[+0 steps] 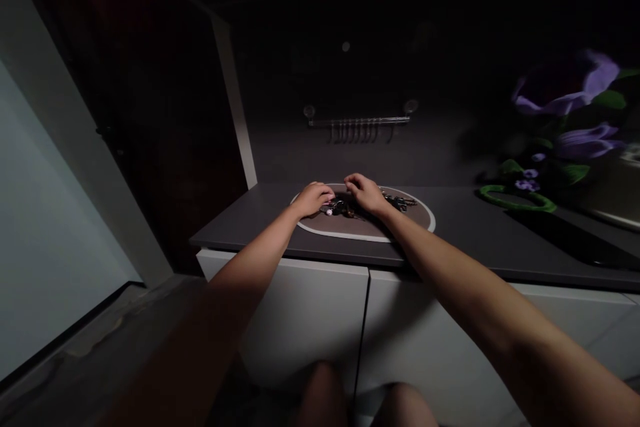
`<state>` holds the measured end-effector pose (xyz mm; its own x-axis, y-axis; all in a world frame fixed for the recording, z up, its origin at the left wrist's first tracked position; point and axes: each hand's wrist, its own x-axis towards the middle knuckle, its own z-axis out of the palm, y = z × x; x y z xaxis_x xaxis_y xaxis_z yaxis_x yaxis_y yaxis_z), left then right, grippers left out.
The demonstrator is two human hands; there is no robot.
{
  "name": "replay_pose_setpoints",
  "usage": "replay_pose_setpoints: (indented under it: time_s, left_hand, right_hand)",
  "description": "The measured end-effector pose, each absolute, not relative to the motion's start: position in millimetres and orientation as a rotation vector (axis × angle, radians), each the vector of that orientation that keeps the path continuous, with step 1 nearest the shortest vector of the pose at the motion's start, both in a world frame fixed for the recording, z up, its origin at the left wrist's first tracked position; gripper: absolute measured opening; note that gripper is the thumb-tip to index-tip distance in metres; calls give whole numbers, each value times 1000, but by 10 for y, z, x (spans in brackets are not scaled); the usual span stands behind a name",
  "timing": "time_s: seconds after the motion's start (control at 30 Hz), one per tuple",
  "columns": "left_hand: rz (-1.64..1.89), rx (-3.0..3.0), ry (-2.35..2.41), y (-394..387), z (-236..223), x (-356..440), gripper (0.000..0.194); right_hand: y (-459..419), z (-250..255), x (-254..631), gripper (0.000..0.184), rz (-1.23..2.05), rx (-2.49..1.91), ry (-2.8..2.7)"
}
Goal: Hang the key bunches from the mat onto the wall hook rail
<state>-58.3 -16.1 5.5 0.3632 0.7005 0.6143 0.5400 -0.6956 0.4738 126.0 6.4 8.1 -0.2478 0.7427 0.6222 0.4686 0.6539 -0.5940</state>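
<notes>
An oval brown mat [345, 230] with a white rim lies on the dark countertop. My left hand [311, 199] rests over its left side, fingers curled down and closed at a bunch of keychains [341, 207] with a dark ring and a small pale ball. Something pink shows at those fingertips, too small to name. My right hand [367, 194] is above the middle of the mat, its fingers bent inward and closed; what they hold, if anything, is hidden. Behind the right wrist lies a second bunch of dark keys and charms [399, 203].
A clear rail with several hooks [370, 121] is fixed to the dark wall behind. Purple artificial flowers [565, 100] and a flat dark object [575, 240] are on the right of the countertop [465, 227]. White cabinet doors [310, 307] stand below, and a dark door [150, 113] is at left.
</notes>
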Motion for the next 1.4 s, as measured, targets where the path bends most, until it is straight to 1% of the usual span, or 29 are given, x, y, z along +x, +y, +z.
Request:
replay_pose_setpoints:
  time_s: [0.17,0.3,0.7,0.83,1.0,1.2,1.4]
  left_hand:
    - [907,2613,1187,-95,44,-685,18]
    - [839,2668,1227,-83,45,-722,21]
    - [1066,2521,1277,-79,26,-690,13]
    - [1221,2394,1321,-118,55,-664,12]
    - [1286,2162,1354,-150,99,-632,13]
    - [1397,1791,1188,-165,130,-595,17]
    - [1483,1521,936,-128,132,-578,23]
  right_hand:
    - [34,83,1231,17,215,-1029,-2132]
    - [16,86,1224,18,182,-1099,-2132]
    - [10,99,1198,18,141,-1116,-2121]
    - [13,100,1197,17,108,-1094,-2126]
    - [19,101,1195,18,105,-1087,-2124]
    - [20,112,1191,18,99,-1059,-2108]
    - [-47,137,1154,24,73,-968,-1986]
